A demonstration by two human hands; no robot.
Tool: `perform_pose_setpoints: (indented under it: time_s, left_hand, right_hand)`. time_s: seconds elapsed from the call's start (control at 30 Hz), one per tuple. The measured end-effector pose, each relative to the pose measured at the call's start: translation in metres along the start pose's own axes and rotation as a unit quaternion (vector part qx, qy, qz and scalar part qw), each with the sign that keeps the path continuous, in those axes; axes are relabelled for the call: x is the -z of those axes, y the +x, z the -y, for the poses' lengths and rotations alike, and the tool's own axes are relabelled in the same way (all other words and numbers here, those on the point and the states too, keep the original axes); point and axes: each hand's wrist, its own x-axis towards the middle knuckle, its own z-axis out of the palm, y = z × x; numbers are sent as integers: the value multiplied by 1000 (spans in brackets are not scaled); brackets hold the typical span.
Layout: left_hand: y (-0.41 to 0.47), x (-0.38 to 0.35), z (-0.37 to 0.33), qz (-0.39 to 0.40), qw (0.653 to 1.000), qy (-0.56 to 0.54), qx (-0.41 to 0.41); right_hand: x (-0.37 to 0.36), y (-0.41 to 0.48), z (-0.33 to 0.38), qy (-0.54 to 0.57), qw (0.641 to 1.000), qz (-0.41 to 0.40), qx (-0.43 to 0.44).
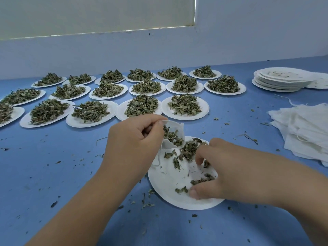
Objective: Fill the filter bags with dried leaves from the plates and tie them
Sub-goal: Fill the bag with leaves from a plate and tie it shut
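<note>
**Bag-filling setup: hands over the near plate**

The left hand (134,139) has the top edge of a white filter bag (174,129) pinched between thumb and forefinger, with the other fingers curled in. The bag hangs open from that pinch, and you can see leaves already inside it. Its bottom droops onto the far left rim of the near plate (170,192).

The right hand (229,171) is down on that same plate in a loose claw. Its fingers are bent, with the tips touching the dried leaves (189,150) just right of the bag. The thumb is spread well away from them and rests on the plate's near side. Nothing is pinched between thumb and fingers. The two hands are close, and the bag's mouth sits between them, a bit above the leaves.

This plate is mostly bare white, with only scattered bits left on it.

Further out, the blue table (53,174) is littered with leaf crumbs all around. Behind the hands are rows of full plates (184,105), each heaped with dried leaves, some with rims touching. Far right there's a stack of empty plates (278,80). Nearer on the right is a messy pile of empty filter bags (308,132) with loose strings. A pale wall (159,50) runs along the back edge of the table.
</note>
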Motion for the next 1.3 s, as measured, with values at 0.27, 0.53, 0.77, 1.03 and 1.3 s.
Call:
perform_pose_setpoints:
  time_s: [0.27, 0.53, 0.77, 1.03, 1.3]
  left_hand:
    - [-1, 1, -2, -5, 1000, 0, 4]
    - [-1, 2, -1, -8, 1000, 8, -1]
    - [0, 2, -1, -8, 1000, 12, -6]
    - [-1, 2, 1, -9, 1000, 12, -16]
    - [0, 1, 1, -10, 1000, 15, -20]
  right_hand:
    - [-5, 9, -7, 33, 999, -22, -1]
    - [-5, 15, -7, 51, 998, -42, 21]
    - [9, 9, -19, 90, 994, -36, 54]
    - [7, 5, -22, 59, 995, -1, 81]
    - [-1, 10, -11, 35, 996, -40, 75]
